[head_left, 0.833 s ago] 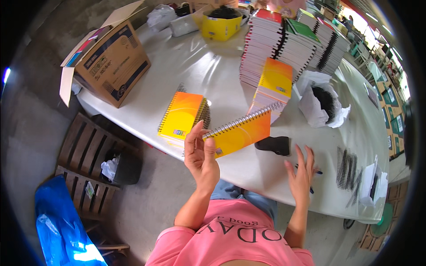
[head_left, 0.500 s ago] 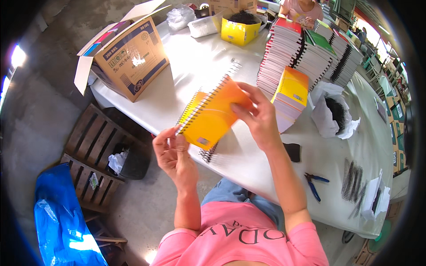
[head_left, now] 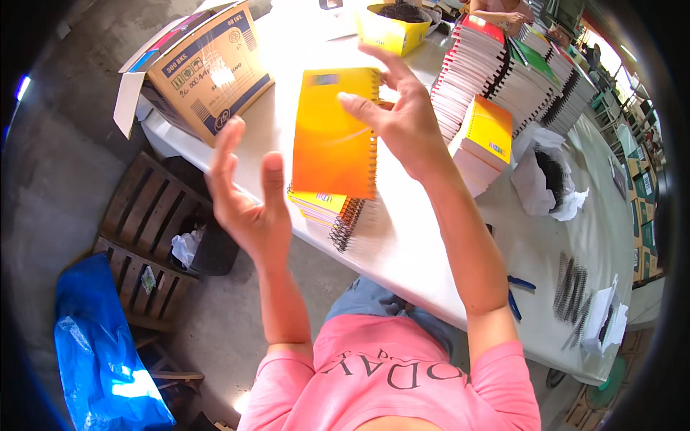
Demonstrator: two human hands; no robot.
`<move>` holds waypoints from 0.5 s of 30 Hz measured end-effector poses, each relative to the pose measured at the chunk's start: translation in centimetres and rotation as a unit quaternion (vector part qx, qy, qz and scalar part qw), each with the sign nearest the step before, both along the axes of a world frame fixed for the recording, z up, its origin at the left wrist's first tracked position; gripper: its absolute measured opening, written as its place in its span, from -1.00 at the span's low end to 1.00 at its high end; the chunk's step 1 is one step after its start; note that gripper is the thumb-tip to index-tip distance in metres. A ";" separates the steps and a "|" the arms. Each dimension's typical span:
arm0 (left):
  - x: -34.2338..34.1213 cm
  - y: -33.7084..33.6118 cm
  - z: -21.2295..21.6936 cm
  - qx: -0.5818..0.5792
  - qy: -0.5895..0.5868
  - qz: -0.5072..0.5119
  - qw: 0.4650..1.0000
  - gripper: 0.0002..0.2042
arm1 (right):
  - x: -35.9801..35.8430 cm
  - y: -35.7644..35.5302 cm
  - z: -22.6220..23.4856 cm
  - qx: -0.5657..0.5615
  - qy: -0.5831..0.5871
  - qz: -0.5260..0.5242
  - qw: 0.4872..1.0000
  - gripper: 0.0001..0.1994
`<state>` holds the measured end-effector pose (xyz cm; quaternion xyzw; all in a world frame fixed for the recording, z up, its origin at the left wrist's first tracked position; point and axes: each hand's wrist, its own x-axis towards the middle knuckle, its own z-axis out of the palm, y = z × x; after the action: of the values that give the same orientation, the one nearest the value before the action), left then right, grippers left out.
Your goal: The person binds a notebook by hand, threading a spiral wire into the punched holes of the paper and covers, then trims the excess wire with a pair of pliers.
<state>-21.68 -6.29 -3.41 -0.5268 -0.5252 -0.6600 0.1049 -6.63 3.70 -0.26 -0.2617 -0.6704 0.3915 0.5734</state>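
A yellow and orange spiral notebook (head_left: 332, 140) is raised over the table, its coil running down the right side. My right hand (head_left: 410, 122) grips it by the upper right edge, thumb on the cover and other fingers partly hidden. Apart from the notebook, on its left, my left hand (head_left: 250, 208) is open with thumb and fingers spread, holding nothing. Just below the raised notebook, a small pile of spiral notebooks (head_left: 323, 207) lies at the table's near edge, partly covered from view.
A cardboard box (head_left: 208, 79) stands at the far left. To the right are a yellow-topped paper stack (head_left: 483, 140), tall piles of bound books (head_left: 467, 72), a bag of black coils (head_left: 550, 176), blue-handled pliers (head_left: 519, 293) and loose wire coils (head_left: 570, 291). Another person (head_left: 503, 11) is at the back.
The notebook has been turned, so its coil now lies on the right. My left hand has let go of it and moved left, fingers spread; my right hand still grips it.
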 end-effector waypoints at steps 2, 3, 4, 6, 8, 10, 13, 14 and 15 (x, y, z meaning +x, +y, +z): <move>-0.8 0.9 -4.8 -0.141 -0.108 -0.073 0.981 -0.54 | 0.2 1.9 -3.0 -0.112 -0.042 -0.047 0.992 -0.52; -1.1 1.1 -6.3 -0.166 -0.170 -0.119 0.964 -0.53 | 0.3 1.9 -4.2 -0.174 -0.128 -0.095 0.972 -0.55; -0.7 1.3 -7.5 -0.184 -0.203 -0.139 0.952 -0.55 | 0.4 1.9 -5.1 -0.159 -0.198 -0.112 0.961 -0.56; 0.2 1.3 -8.7 -0.179 -0.245 -0.191 0.934 -0.61 | 0.4 2.1 -6.8 -0.150 -0.290 -0.112 0.939 -0.58; 1.1 1.4 -9.0 -0.177 -0.235 -0.180 0.939 -0.66 | 0.5 2.2 -8.3 -0.165 -0.336 -0.085 0.923 -0.59; 1.6 1.8 -9.1 -0.156 -0.207 -0.144 0.955 -0.70 | -0.5 0.9 -8.9 -0.061 -0.402 -0.203 0.891 -0.60; 1.5 2.6 -10.4 -0.127 -0.180 -0.083 0.972 -0.74 | -2.2 -0.2 -8.4 -0.082 -0.436 -0.215 0.870 -0.60; 1.9 2.8 -10.5 -0.108 -0.225 -0.084 0.965 -0.77 | -2.4 -0.3 -8.7 -0.089 -0.431 -0.220 0.871 -0.59; 2.1 3.0 -10.4 -0.096 -0.245 -0.090 0.961 -0.77 | -2.5 -0.2 -8.9 -0.097 -0.425 -0.226 0.871 -0.59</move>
<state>-19.53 -3.27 -13.81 -0.4021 -0.5457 -0.7222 -0.1375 -9.11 3.48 -9.20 -0.6013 -0.7308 0.1653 0.2775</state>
